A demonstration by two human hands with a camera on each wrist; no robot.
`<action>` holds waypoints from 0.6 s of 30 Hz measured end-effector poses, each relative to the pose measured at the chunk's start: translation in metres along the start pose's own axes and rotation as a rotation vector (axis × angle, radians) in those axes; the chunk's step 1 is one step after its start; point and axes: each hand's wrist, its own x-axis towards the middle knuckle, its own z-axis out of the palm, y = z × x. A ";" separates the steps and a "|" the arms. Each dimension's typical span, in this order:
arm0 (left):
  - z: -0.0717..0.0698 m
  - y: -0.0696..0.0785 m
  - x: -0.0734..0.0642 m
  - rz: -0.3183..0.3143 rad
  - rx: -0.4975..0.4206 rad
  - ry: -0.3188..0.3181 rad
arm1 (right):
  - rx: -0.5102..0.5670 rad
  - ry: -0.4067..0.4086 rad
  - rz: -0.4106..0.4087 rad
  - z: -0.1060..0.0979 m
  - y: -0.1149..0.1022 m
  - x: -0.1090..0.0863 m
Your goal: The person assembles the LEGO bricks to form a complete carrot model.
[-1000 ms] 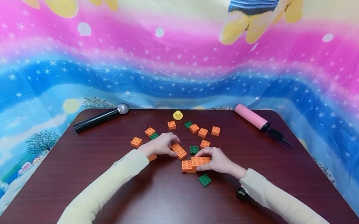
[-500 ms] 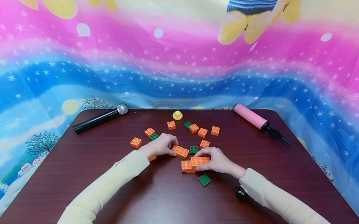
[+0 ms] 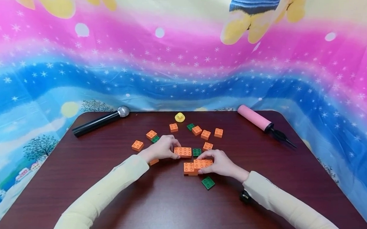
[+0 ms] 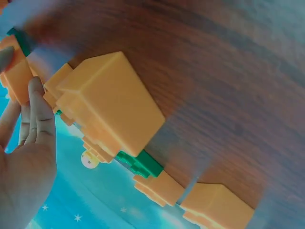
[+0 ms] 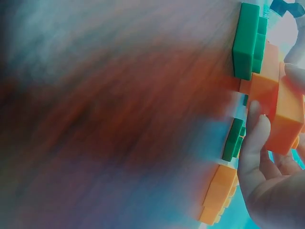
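Observation:
In the head view my left hand (image 3: 162, 148) pinches the left end of a long orange building brick (image 3: 182, 152), whose studs face up. The left wrist view shows the same brick (image 4: 19, 78) between thumb and fingers. Nearer the front, my right hand (image 3: 220, 164) grips another long orange brick (image 3: 203, 164), which overlaps the top of a lower orange brick (image 3: 189, 168) so that only the lower one's left part shows. A flat green brick (image 3: 197, 152) lies just right of the left hand's brick. Another green brick (image 3: 208, 183) lies in front of the right hand.
Several small orange bricks, such as one at the left (image 3: 137, 145) and one at the right (image 3: 218, 132), lie scattered behind the hands. A yellow toy duck (image 3: 180, 117), a black microphone (image 3: 100, 124) and a pink hand pump (image 3: 254, 117) lie along the far side of the table (image 3: 166, 210).
The long orange brick in my left hand has turned from slanting to lying nearly straight across. My right hand keeps its grip on its brick in about the same place.

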 end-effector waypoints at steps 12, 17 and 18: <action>0.002 -0.001 -0.021 -0.018 -0.249 0.096 | -0.006 -0.013 -0.010 0.002 0.002 0.000; 0.000 0.005 -0.026 -0.007 -0.343 0.074 | 0.010 -0.008 0.005 0.000 0.002 0.004; 0.000 0.006 -0.027 0.002 -0.350 0.062 | 0.010 -0.008 0.008 -0.001 0.003 0.005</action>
